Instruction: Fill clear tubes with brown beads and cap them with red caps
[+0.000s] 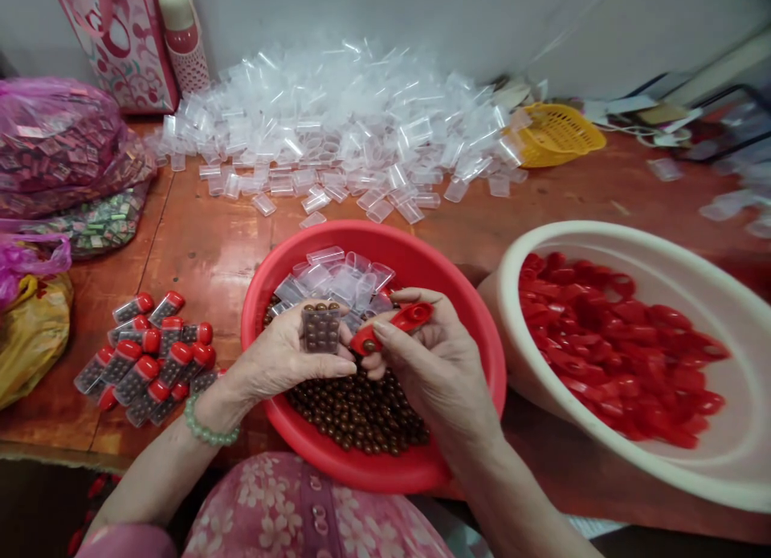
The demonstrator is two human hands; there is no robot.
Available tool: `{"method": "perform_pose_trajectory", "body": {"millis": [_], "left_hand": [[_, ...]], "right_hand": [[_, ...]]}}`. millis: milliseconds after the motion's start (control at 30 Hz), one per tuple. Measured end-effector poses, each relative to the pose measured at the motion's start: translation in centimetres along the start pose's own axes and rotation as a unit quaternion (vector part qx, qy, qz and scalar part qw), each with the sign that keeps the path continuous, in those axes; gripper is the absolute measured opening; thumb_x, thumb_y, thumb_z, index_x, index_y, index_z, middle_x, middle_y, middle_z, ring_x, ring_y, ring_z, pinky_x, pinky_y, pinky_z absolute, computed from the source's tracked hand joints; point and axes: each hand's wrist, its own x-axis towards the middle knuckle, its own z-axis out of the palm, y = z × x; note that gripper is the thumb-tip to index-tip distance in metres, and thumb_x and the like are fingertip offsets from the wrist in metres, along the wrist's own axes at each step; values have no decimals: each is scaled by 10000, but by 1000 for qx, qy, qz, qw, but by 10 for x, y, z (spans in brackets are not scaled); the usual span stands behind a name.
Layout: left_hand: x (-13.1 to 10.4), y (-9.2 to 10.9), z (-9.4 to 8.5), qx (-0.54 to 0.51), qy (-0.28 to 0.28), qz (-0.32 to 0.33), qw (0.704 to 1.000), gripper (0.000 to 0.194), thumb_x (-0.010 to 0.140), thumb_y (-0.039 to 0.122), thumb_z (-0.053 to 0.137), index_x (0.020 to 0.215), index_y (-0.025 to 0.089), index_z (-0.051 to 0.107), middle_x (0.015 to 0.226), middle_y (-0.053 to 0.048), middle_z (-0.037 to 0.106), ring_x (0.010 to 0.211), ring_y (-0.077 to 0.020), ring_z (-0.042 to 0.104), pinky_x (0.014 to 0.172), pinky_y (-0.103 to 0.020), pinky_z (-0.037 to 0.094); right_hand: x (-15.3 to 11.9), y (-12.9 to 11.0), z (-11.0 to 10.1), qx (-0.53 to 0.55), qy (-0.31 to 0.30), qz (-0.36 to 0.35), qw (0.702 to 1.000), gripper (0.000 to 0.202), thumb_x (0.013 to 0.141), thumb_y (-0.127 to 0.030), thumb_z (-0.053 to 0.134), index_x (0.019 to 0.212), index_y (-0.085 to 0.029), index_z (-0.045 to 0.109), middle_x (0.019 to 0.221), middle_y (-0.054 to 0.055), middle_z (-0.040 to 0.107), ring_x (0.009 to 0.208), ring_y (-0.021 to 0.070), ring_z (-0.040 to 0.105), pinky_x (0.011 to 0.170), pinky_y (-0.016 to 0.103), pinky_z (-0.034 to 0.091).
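In my left hand (289, 353) is a small clear plastic case (321, 330) filled with brown beads, held upright with its open top up. My right hand (437, 357) pinches a red plastic cap (391, 329) beside the case; a brown bead shows at the cap's near end. Both hands are over a red basin (475, 301). Loose brown beads (361, 417) fill the near part of the basin, and several clear cases (337, 277) lie at its far side.
A cream basin (638, 229) of red caps (620, 341) stands right. Filled, red-capped cases (148, 353) lie left. Behind, clear cases (361, 132) are heaped beside a yellow basket (560, 136). Plastic bags (54, 148), a patterned bag (120, 44) and a bottle (184, 40) stand at left.
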Motion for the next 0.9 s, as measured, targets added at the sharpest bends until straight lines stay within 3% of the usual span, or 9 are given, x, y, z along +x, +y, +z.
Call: {"method": "perform_pose_trajectory", "body": {"millis": [100, 167, 233, 333, 400, 467, 533, 700, 900], "left_hand": [[1, -2, 4, 11, 34, -6, 999, 515, 624, 225, 840, 1048, 129, 563, 832, 18, 613, 670, -72, 581, 693, -241, 457], [1, -3, 4, 17, 48, -8, 999, 544, 601, 296, 860, 1028, 130, 568, 785, 31, 597, 602, -66, 550, 622, -237, 445], [2, -5, 2, 20, 53, -1, 998, 544, 597, 347, 861, 1004, 131, 570, 726, 39, 584, 580, -71, 539, 589, -231, 437], [4, -7, -3, 27, 46, 20, 998, 479, 631, 380, 837, 938, 125, 572, 716, 25, 593, 594, -75, 545, 596, -226, 440], [6, -7, -7, 27, 40, 27, 998, 459, 636, 382, 833, 906, 122, 570, 727, 22, 591, 591, -72, 543, 598, -226, 442], [6, -7, -9, 22, 38, 19, 999, 475, 619, 376, 845, 912, 119, 575, 722, 27, 583, 589, -69, 534, 595, -224, 440], [6, -6, -10, 12, 42, 2, 999, 506, 582, 359, 869, 924, 115, 587, 734, 26, 586, 608, -65, 531, 614, -218, 440], [6, -6, -13, -16, 25, -16, 999, 495, 591, 325, 869, 958, 114, 612, 781, 3, 617, 666, -71, 561, 669, -213, 443], [4, -4, -15, 15, -16, -5, 1000, 466, 710, 451, 771, 975, 115, 588, 751, -16, 617, 626, -82, 563, 597, -211, 431]], "right_hand": [[-4, 8, 5, -88, 6, -34, 996, 323, 876, -404, 572, 1105, -271, 387, 705, -39, 631, 471, 134, 618, 439, 250, 527], [-7, 13, 4, -208, 33, -97, 973, 248, 922, -366, 513, 1129, -264, 421, 784, 10, 664, 589, 167, 667, 543, 296, 576], [-7, 17, 2, -336, 20, -206, 919, 214, 946, -292, 468, 1154, -245, 474, 967, 81, 683, 833, 211, 702, 745, 365, 603], [-4, 21, 0, -447, -88, -346, 820, 342, 957, -220, 426, 1297, -191, 460, 1193, 161, 625, 1126, 256, 626, 945, 437, 552], [-2, 23, -2, -473, -133, -379, 785, 462, 966, -198, 411, 1420, -154, 342, 1273, 196, 588, 1201, 255, 590, 961, 425, 551], [-1, 22, -5, -483, -152, -380, 774, 536, 966, -171, 412, 1474, -141, 244, 1324, 205, 570, 1239, 241, 575, 962, 397, 556], [-1, 19, -10, -484, -167, -363, 779, 542, 956, -156, 440, 1467, -160, 258, 1316, 178, 599, 1211, 224, 604, 942, 365, 568], [-1, 7, -18, -441, -175, -334, 814, 263, 915, -175, 530, 1170, -229, 567, 1017, 61, 746, 890, 185, 730, 771, 276, 597], [7, -1, -19, -270, -96, -170, 943, 192, 936, -318, 524, 1104, -248, 585, 784, -1, 679, 605, 126, 622, 571, 236, 518]]}}
